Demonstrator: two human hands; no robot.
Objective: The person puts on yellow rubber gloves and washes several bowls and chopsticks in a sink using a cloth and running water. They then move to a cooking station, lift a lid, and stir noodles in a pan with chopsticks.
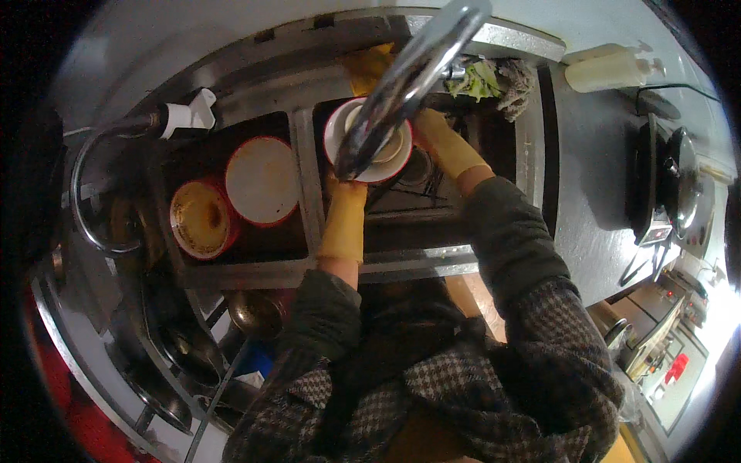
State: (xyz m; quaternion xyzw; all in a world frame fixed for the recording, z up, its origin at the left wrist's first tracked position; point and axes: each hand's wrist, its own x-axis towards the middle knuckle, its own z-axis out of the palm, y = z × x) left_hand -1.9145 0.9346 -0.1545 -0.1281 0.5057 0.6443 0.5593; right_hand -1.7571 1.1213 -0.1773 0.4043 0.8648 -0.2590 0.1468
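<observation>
Curving across the top of the view, closest to the lens, is the shiny faucet (409,77), its spout ending over the right sink basin (432,204). Under it both hands in yellow rubber gloves are on a white bowl with a red rim (370,143), held above that basin. The left hand (343,202) closes on the bowl's near edge from below; the right hand (440,135) is at its far side, but the faucet hides its fingers, so I cannot tell how firmly it grips. The bowl is round, with no long axis; its mouth tips up toward the camera. Judging by the layout, washing is partway: in the left basin (231,255) a red-rimmed plate (262,181) and a stained bowl (202,220) sit side by side, apparently unwashed.
</observation>
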